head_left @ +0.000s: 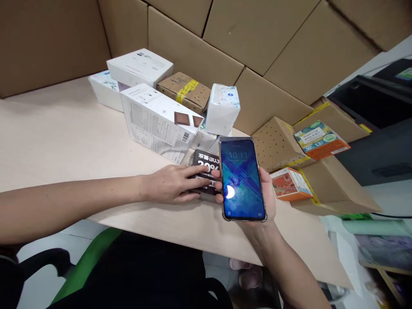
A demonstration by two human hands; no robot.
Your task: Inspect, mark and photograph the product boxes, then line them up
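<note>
My right hand (268,189) is wrapped round a smartphone (243,180) in a clear case. Its lit lock screen faces me and reads 10:11. On the table lies a black package (201,161) with white print and "20%" on it, partly behind the phone. My left hand (170,182) rests on that package with its fingers stretched out and apart. Beyond it stands a white carton (154,116) with chocolate squares pictured on it. A white tissue pack (223,109) sits behind the phone's top edge.
More white boxes (140,66) and a brown box with yellow tape (185,90) are stacked at the back. Large cardboard cartons (193,51) form a wall behind. To the right, an open carton (341,184) stands by an orange-and-white box (291,183). The table edge runs close before me.
</note>
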